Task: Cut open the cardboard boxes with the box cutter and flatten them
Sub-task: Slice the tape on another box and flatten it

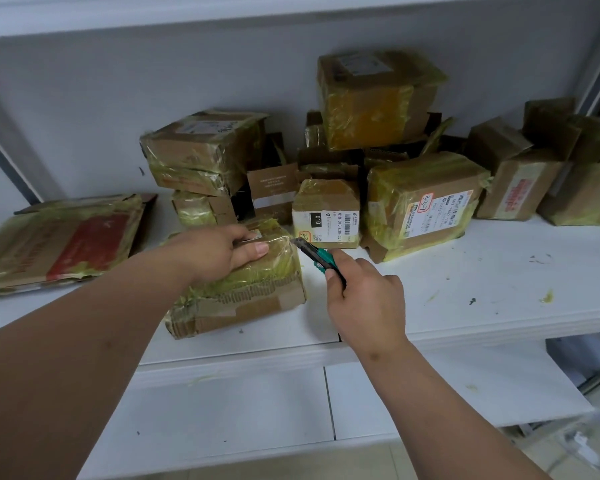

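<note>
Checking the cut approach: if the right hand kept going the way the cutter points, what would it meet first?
Most likely the taped box under the left hand: the box cutter in the right hand points at its upper right corner.

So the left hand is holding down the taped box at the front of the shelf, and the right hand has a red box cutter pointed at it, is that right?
Nearly. The box cutter is green with black, not red, as the head view shows. The rest holds: the left hand presses on the taped box at the front of the shelf, and the right hand grips the cutter, its blade end pointed at that box.
</note>
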`<state>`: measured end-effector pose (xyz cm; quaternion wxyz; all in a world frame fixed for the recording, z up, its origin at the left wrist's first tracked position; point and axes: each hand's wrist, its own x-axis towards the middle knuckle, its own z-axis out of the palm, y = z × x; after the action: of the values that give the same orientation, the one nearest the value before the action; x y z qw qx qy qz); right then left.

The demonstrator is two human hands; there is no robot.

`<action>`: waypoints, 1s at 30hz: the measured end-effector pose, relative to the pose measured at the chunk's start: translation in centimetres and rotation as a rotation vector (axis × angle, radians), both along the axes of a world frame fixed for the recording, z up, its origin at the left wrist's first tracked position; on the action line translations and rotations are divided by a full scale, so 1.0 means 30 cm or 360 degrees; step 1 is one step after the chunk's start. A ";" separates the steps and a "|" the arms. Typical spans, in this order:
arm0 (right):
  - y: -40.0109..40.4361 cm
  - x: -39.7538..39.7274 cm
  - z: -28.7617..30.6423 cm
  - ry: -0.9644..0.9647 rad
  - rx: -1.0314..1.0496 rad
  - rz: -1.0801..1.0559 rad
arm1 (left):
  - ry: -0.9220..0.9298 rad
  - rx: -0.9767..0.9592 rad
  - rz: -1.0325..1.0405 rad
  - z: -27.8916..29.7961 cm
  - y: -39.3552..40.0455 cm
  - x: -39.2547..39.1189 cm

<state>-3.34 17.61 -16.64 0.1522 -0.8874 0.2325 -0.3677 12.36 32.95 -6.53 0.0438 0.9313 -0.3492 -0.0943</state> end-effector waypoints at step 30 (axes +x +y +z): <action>-0.031 -0.070 -0.083 0.0281 -0.0188 0.0124 | 0.0033 0.0125 -0.0094 0.053 -0.041 0.004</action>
<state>-5.46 16.68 -19.12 0.0927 -0.9322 0.1882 -0.2950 12.48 31.71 -4.94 0.0081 0.9206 -0.3720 -0.1188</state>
